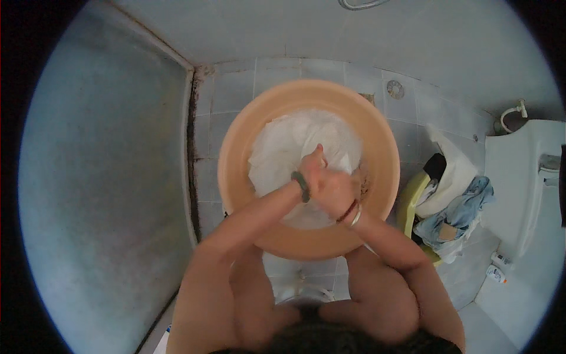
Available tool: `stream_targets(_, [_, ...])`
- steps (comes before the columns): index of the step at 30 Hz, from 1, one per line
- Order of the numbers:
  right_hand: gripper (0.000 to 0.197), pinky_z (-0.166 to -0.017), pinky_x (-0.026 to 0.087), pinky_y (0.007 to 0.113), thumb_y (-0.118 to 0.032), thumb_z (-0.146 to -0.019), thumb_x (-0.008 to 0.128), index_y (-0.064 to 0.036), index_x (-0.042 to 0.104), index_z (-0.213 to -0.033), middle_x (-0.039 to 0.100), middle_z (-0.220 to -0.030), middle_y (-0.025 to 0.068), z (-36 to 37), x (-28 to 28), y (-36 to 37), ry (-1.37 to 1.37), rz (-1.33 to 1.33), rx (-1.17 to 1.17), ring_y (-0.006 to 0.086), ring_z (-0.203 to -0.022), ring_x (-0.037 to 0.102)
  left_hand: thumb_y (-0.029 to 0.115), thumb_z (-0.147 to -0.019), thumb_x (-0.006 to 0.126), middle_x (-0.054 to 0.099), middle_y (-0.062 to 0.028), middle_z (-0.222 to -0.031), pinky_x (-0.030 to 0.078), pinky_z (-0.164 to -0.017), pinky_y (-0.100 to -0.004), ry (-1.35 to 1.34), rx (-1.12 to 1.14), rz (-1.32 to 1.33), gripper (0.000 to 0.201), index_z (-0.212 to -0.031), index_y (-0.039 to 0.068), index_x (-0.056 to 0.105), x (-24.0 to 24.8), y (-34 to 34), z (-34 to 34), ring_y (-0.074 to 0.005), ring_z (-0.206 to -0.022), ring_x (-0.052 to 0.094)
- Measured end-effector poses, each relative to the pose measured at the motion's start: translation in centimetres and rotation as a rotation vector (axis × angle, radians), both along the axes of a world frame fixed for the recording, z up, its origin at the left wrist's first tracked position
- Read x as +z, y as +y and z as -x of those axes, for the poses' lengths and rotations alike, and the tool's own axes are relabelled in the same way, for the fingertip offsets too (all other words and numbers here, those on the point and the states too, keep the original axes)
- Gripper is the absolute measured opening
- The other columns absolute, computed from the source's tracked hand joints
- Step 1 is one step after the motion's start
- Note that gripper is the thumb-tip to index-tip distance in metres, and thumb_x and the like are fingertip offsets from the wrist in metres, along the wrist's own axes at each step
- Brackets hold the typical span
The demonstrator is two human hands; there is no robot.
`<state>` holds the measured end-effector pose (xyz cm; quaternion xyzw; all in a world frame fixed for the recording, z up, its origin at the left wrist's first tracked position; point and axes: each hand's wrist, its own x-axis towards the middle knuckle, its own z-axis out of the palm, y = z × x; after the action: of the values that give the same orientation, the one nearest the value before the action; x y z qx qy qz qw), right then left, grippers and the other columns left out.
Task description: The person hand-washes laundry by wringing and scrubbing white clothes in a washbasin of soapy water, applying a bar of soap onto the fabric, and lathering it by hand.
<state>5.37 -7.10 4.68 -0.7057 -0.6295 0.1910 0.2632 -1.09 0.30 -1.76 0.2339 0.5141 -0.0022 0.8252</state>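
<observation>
A large orange-tan basin (pixel 236 147) stands in front of me with a bulky white cloth (pixel 280 138) in it. My left hand (pixel 313 167), with a dark green bracelet at the wrist, is closed over the middle of the basin on a part of the cloth. Close against it on the right, my right hand (pixel 339 192) is closed on the cloth too; it is somewhat blurred. A dark red bracelet and a pale bangle circle that wrist. The folds gripped inside both fists are mostly hidden.
To the right a yellow-green tub (pixel 411 203) holds clothes, among them blue denim (pixel 454 215). Beyond it is a white fixture (pixel 510 177), with two white bottles (pixel 496 273) nearby. A frosted panel (pixel 112 177) closes the left side. A round drain (pixel 395 89) sits in the tiled floor.
</observation>
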Motion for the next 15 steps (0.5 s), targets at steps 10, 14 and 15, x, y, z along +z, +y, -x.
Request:
stream_targets(10, [0.026,-0.046,0.042,0.041,-0.025,-0.078,0.055,-0.0024,0.059,-0.067,0.056,-0.057,0.0168,-1.4,-1.9,1.3,-0.219,0.020,0.083,0.0320,-0.050,0.056,0.044,-0.094,0.039,0.060,-0.0026,-0.094,0.044,-0.078,-0.0304,-0.297,0.217,-0.027,0.041,-0.093,0.009,0.058,1.6,-0.9,-0.4,-0.0114,-0.089,0.054])
stream_targets(14, [0.026,-0.046,0.042,0.041,-0.022,-0.082,0.051,-0.0041,0.057,-0.063,0.056,-0.056,0.0159,-0.8,0.1,1.8,0.037,-0.050,-0.165,0.0308,-0.050,0.056,0.038,-0.093,0.043,0.061,-0.0020,-0.092,0.044,-0.077,-0.0299,-0.273,0.293,-0.236,0.033,-0.092,0.010,0.061,2.5,-2.1,1.0,-0.0117,-0.088,0.055])
stream_targets(15, [0.032,-0.045,0.042,0.040,-0.022,-0.085,0.050,-0.0044,0.056,-0.059,0.055,-0.054,0.0156,0.4,0.5,1.2,0.009,-0.211,-0.020,0.0307,-0.049,0.055,0.038,-0.093,0.043,0.061,-0.0020,-0.092,0.044,-0.077,-0.0299,-0.274,0.299,-0.239,0.033,-0.092,0.010,0.061,0.6,-1.5,2.1,-0.0117,-0.088,0.055])
